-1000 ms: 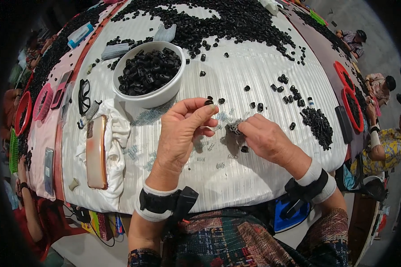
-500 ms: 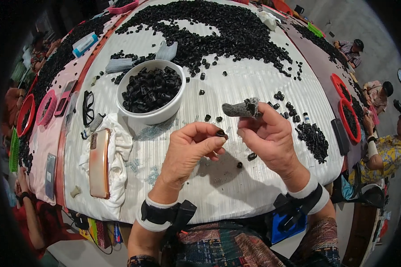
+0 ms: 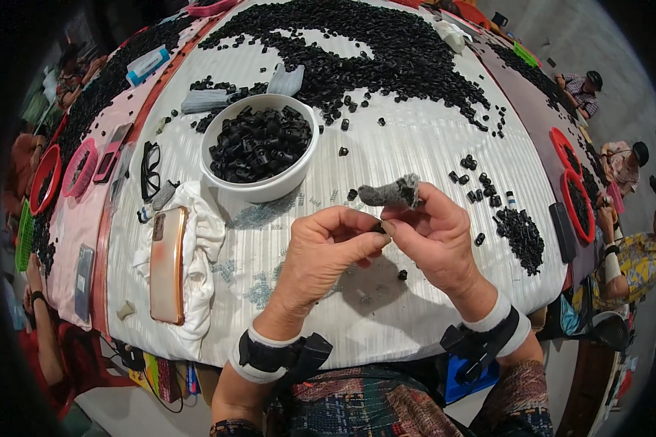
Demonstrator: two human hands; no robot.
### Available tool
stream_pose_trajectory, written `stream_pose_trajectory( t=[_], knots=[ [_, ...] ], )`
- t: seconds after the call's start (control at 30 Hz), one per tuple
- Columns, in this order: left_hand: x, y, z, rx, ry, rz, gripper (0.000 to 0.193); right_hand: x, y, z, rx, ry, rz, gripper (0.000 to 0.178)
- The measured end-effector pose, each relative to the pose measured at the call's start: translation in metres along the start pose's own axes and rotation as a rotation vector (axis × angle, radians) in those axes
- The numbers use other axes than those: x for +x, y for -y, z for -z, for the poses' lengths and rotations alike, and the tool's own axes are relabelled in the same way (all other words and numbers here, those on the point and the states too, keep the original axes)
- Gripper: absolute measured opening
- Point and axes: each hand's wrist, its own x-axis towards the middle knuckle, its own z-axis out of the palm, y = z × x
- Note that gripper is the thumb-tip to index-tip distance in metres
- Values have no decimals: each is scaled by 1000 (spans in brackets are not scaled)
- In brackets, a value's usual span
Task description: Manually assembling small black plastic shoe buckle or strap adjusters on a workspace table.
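Note:
Over the middle of the table, my left hand [image 3: 332, 244] pinches a small black plastic cap [image 3: 378, 228] between thumb and forefinger. My right hand [image 3: 441, 240] meets it there, thumb tip against the cap and fingers closed. Whatever those right fingers hold is hidden. A grey knitted finger cover [image 3: 390, 194] sits on my right forefinger, pointing left. Behind my left hand stands a white bowl [image 3: 312, 156] heaped with black caps [image 3: 259, 142]. Tiny clear springs [image 3: 262, 291] lie scattered near my left wrist. A loose cap [image 3: 402, 274] rests below my hands.
Right of my hands lie several caps [image 3: 481, 189] and a pile of thin black pieces [image 3: 521, 237]. A large spread of black caps [image 3: 415, 58] covers the far table. At left are a phone [image 3: 168, 266] on white cloth [image 3: 204, 240] and glasses [image 3: 150, 171]. Other people sit along both sides.
My right hand has come down and left, so its thumb now meets the cap in my left hand. My left hand has shifted slightly right. The whole view has also shifted a little.

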Motion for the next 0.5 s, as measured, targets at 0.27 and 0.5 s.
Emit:
stream_pose_trajectory(
  t=[0.27,0.5],
  knots=[
    [-1,1,-1,68,-2,2,15,0,-16,7,-224,26,250,14],
    [-2,2,0,141,-1,-40,12,-1,-13,8,-306,48,276,18]
  ],
)
